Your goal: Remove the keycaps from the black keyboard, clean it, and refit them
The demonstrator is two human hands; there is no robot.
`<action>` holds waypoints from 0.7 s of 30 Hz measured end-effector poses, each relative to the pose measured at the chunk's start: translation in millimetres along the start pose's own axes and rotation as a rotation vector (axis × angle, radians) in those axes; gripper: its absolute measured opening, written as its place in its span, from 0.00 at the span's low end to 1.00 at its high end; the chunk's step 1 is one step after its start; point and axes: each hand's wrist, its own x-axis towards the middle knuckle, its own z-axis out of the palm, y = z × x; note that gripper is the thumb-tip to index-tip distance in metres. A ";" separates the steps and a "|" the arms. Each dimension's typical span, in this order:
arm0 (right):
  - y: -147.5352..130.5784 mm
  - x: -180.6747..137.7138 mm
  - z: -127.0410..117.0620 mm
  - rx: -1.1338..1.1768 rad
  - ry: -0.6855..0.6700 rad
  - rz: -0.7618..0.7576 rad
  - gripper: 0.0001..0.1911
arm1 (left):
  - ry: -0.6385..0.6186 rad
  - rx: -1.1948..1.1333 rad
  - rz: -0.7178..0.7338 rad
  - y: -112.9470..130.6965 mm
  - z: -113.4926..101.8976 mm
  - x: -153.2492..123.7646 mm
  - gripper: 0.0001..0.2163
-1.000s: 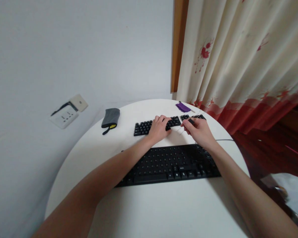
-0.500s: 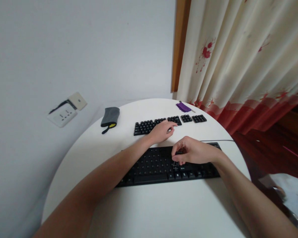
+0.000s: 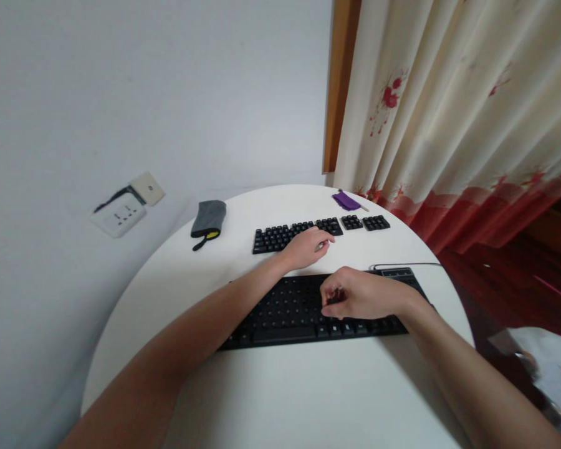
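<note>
A black keyboard (image 3: 285,312) lies across the white table, many key positions bare of caps, with the bottom row still capped. Over its right-middle part, my right hand (image 3: 359,293) is pinched, thumb against fingertips; whatever is between them is hidden. Beyond the keyboard, loose black keycaps (image 3: 273,239) stand in grouped rows. My left hand (image 3: 306,248) rests at the near edge of these keycaps, fingers curled, with a small greyish thing showing at the palm that I cannot make out.
Two smaller keycap blocks (image 3: 375,223) sit at the right end of the rows. A grey cloth (image 3: 209,218) lies at the far left, a purple cloth item (image 3: 345,200) at the back right. The keyboard cable (image 3: 406,265) runs to the table's right edge.
My right hand has moved slightly left and nearer to me over the keyboard, uncovering more of its upper right corner. My left hand has stayed almost in place.
</note>
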 end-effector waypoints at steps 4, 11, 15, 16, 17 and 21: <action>6.4 3.5 -3.6 -0.028 0.037 -0.040 0.10 | 0.002 0.000 0.007 -1.5 1.2 -0.3 0.10; 10.7 11.0 -1.2 -0.014 0.055 0.004 0.15 | -0.012 0.019 0.048 -2.4 1.1 0.9 0.10; 15.6 18.4 2.4 0.069 0.029 0.000 0.18 | -0.017 0.024 0.062 -5.2 2.6 1.7 0.09; 16.6 19.6 2.3 0.097 0.022 -0.007 0.18 | -0.016 0.023 0.064 -5.7 2.6 1.7 0.09; 17.5 20.3 1.5 0.120 0.032 -0.017 0.18 | -0.013 0.020 0.064 -6.1 2.4 1.6 0.09; 22.0 19.4 -9.9 0.143 0.272 -0.049 0.18 | -0.008 -0.012 0.072 -5.5 0.3 1.0 0.09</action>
